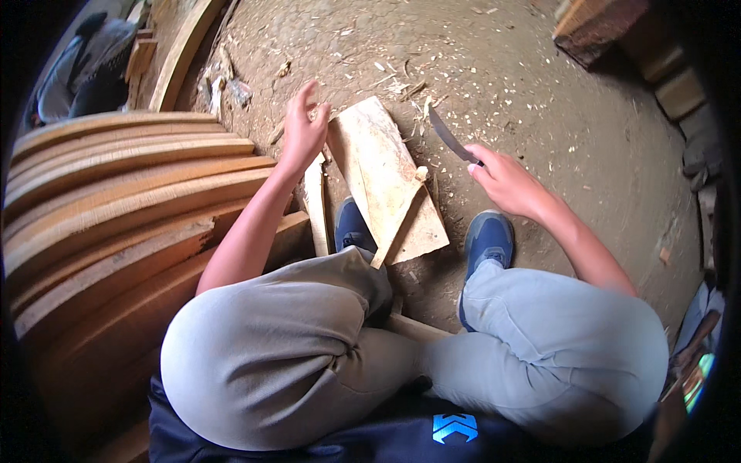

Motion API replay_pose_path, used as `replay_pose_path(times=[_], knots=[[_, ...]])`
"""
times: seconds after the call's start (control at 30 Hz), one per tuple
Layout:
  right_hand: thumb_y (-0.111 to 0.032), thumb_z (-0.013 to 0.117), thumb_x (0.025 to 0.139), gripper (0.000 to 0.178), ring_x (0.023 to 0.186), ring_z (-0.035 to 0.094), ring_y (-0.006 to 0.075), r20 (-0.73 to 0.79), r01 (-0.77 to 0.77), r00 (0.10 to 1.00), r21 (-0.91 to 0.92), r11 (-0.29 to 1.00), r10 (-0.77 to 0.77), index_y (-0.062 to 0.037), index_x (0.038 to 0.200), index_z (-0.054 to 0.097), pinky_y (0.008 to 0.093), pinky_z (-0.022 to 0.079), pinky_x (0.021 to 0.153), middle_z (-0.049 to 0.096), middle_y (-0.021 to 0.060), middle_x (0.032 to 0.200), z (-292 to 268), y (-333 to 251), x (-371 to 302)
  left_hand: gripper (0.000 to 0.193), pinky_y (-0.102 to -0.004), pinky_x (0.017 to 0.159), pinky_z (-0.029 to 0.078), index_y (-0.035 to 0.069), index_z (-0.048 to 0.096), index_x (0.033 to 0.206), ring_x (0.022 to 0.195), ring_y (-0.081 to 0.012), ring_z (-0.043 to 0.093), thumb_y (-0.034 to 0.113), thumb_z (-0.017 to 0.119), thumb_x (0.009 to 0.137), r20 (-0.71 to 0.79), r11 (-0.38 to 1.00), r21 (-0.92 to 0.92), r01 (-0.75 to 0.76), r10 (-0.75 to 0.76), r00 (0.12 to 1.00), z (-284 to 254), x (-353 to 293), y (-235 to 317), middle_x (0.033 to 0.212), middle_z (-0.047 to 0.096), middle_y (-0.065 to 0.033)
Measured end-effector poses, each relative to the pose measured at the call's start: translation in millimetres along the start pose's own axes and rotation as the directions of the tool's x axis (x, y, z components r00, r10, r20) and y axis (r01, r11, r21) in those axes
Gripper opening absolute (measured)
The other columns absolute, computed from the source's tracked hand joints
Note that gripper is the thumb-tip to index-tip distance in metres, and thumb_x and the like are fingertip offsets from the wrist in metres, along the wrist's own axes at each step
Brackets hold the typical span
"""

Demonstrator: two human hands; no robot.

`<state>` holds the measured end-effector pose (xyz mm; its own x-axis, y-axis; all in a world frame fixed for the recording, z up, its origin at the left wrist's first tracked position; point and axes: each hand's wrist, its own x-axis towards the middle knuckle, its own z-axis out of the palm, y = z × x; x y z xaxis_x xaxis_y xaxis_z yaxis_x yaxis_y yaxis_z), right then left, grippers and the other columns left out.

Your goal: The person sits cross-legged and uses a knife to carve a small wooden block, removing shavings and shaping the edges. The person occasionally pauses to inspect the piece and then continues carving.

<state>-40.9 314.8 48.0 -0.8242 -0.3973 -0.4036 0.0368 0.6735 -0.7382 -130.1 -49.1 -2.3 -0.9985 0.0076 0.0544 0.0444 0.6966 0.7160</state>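
Note:
My right hand [505, 181] is closed round the handle of a knife [448, 139] with a dark, curved blade. The blade points up and to the left, clear of the wood, and a pale shaving seems to sit at its tip. On the ground between my feet lies a pale, split wooden board [367, 143]. A narrow wooden stick [403, 214] rests slantwise across its near part, its lower end reaching past the board's edge. My left hand [306, 127] is raised beside the board's far left corner, fingers apart and slightly bent, with no held object visible.
Stacked planks [131, 166] fill the left side. A thin wood offcut [315, 204] lies left of the board. Chips and shavings [401, 85] litter the dirt floor. Timber blocks [602, 31] stand at the far right. Another person [85, 65] is at the upper left.

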Motion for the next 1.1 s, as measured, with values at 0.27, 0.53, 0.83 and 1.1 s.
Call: replay_pose_path(times=[0.27,0.53,0.83,1.1], knots=[[-0.023,0.050,0.103,0.026,0.099,0.064,0.0440,0.115,0.109,0.990,-0.293,0.950,-0.078,-0.0040,0.120,0.051,0.0514,0.049,0.082,0.067,0.0241,0.105,-39,-46,6,0.038,-0.0377,0.086,0.051,-0.001,0.067,0.114,0.098,-0.0329,0.069,0.032,0.054,0.103,0.120,0.982,-0.156,0.102,-0.084,0.989,16,-24,2,0.104,0.071,-0.0220],[-0.022,0.049,0.103,0.020,0.096,0.066,0.0413,0.075,0.076,0.996,-0.464,0.883,-0.046,-0.0075,0.116,0.052,0.0527,0.051,0.078,0.069,0.0197,0.101,-10,-45,8,0.042,-0.0348,0.078,0.053,0.003,0.072,0.112,0.087,-0.0243,0.071,0.041,0.060,0.099,-0.021,0.955,-0.286,0.078,-0.088,0.996,30,-34,-4,0.093,0.074,-0.0171],[-0.028,0.047,0.105,0.021,0.085,0.063,0.0300,0.035,0.217,0.968,-0.615,0.758,-0.249,-0.0110,0.108,0.059,0.0417,0.045,0.077,0.066,0.0121,0.088,-22,-24,44,0.044,-0.0339,0.080,0.053,0.004,0.072,0.114,0.089,-0.0250,0.072,0.044,0.061,0.098,-0.019,0.959,-0.268,0.088,-0.097,0.995,24,-35,-5,0.099,0.075,-0.0174],[-0.034,0.050,0.103,0.023,0.093,0.057,0.0223,0.261,0.389,0.921,-0.659,0.643,-0.290,-0.0182,0.108,0.066,0.0388,0.035,0.088,0.065,0.0037,0.092,-41,-27,92,0.045,-0.0329,0.084,0.053,0.004,0.072,0.116,0.092,-0.0222,0.070,0.044,0.060,0.100,0.015,0.945,-0.304,0.121,-0.123,0.992,29,-35,-9,0.103,0.075,-0.0150]])
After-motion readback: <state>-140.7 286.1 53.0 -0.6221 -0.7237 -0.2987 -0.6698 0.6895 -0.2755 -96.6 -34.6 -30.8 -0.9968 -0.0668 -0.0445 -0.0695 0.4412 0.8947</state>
